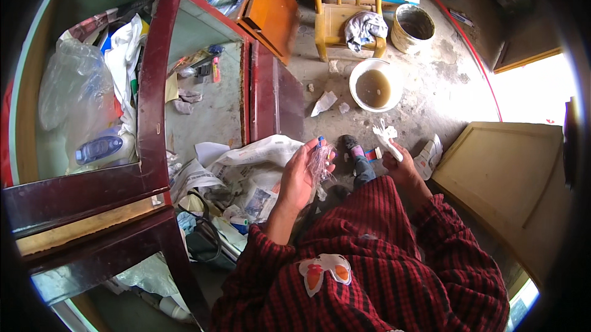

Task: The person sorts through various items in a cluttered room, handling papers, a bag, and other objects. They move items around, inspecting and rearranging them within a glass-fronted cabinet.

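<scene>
Just right of the cabinet (154, 86), the left hand (298, 178) cups a crinkly clear wrapper (321, 161) with loosely curled fingers, while the right hand (403, 169) pinches a white scrap (386, 135); both look light, limp and slippery, best gripped by a bunched edge

Single head-worn fisheye view, which looked steeply down from above the person's chest, close over the left hand (300, 175) and right hand (403, 169); it took in the cabinet (154, 86) at left and the concrete floor (443, 80) ahead.
</scene>
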Available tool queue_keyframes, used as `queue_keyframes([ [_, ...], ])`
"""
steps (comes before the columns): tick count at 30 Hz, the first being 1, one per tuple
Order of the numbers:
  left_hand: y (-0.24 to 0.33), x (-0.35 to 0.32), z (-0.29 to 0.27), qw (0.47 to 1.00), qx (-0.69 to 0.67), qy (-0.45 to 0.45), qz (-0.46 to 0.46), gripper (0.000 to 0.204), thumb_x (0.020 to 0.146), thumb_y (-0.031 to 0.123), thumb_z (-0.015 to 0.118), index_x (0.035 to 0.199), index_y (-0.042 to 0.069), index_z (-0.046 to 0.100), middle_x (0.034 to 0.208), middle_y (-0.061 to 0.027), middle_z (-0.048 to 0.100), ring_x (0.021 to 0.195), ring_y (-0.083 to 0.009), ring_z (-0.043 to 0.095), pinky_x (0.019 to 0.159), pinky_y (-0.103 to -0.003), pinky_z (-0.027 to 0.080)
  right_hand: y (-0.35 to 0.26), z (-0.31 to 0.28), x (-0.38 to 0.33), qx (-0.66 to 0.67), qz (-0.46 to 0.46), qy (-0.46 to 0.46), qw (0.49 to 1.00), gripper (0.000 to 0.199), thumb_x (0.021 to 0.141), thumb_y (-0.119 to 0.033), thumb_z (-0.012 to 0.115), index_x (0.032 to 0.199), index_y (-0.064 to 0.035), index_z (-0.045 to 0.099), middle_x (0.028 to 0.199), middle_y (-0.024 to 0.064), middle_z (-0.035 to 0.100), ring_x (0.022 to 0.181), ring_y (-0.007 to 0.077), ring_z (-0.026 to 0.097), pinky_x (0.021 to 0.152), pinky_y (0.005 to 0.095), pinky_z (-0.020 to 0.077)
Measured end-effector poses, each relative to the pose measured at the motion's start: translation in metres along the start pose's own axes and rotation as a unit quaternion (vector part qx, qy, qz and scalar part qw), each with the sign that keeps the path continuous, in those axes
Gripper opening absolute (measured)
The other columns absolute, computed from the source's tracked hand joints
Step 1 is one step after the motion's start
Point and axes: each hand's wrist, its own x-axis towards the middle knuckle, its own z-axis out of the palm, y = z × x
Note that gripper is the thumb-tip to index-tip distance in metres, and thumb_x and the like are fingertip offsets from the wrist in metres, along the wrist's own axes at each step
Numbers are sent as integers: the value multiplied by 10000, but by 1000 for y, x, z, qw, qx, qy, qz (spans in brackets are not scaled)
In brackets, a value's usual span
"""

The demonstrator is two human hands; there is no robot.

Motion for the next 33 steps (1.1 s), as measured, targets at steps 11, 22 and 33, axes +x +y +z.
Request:
queue_keyframes([
  [11, -14, -4, 28, 998, 53, 21, -27, 447, 877, 229, 553, 1224, -9, 401, 1088, -119, 529, 972, -242, 577, 788, -360, 509, -12, -7, -27, -33, -37, -27, 998, 157, 900, -245, 512, 846, -99, 520, 580, -36, 403, 438, 60, 320, 408, 208, 254],
  [22, -46, -5, 22, 969, 235, 25, -69, 426, 813, 278, 642, 1132, 38, 496, 972, -12, 574, 842, -74, 532, 658, -218, 431, 10, 78, -47, -264, -72, -127, 953, 120, 849, -169, 600, 943, -94, 587, 836, -36, 603, 761, 50, 552, 682, 203, 439],
  [33, -44, -3, 3, 978, 184, 92, 20, 230, 869, 190, 571, 1035, 31, 561, 867, 1, 589, 719, -72, 551, 603, -217, 451, 18, 99, -35, -281, -38, -125, 951, 108, 825, -146, 632, 904, -72, 636, 762, -59, 589, 670, 25, 499, 594, 188, 381],
])
